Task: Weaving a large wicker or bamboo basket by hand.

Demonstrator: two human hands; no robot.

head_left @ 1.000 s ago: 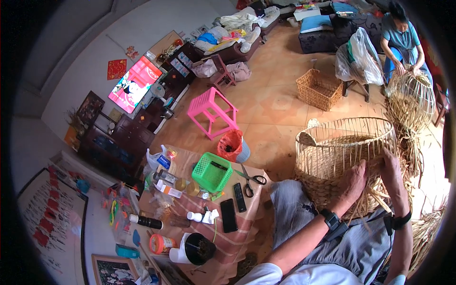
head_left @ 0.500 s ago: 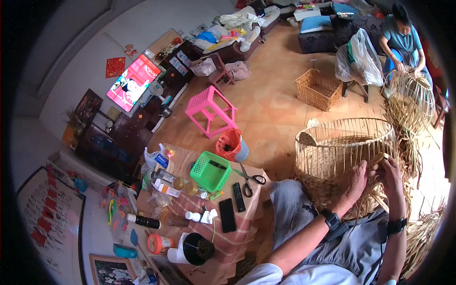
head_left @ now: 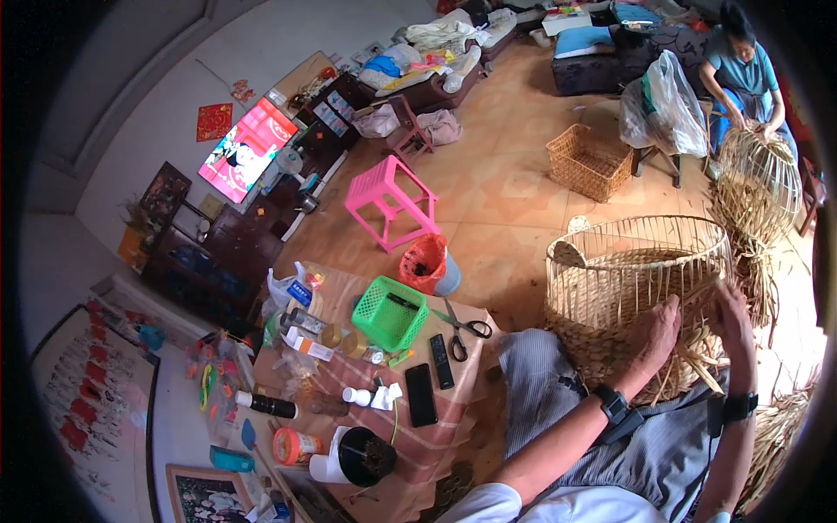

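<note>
A half-woven straw basket (head_left: 593,336) stands against my lap, with plaited straw low on its wall and bare upright stakes around its top. My left hand (head_left: 656,338) is closed at the near right side of the wall, its fingertips pinching a straw strand by the stakes. Just to its right, my right hand (head_left: 732,324) is raised beside the basket with bent fingers around a straw strand; its fingertips are slightly blurred. Loose straw ends (head_left: 697,353) stick out below and between both hands.
Left of me, a table (head_left: 462,383) carries scissors (head_left: 460,329), a green plastic basket (head_left: 390,314), a phone and bottles. A red-lined bin (head_left: 424,264) and pink stool (head_left: 392,196) stand beyond. Far right, another person (head_left: 745,78) works on a basket near straw bundles (head_left: 750,235).
My right hand has shifted slightly right and turned, and the pale folded piece at its fingertips no longer shows. My left hand stays at the basket wall. The view has moved slightly.
</note>
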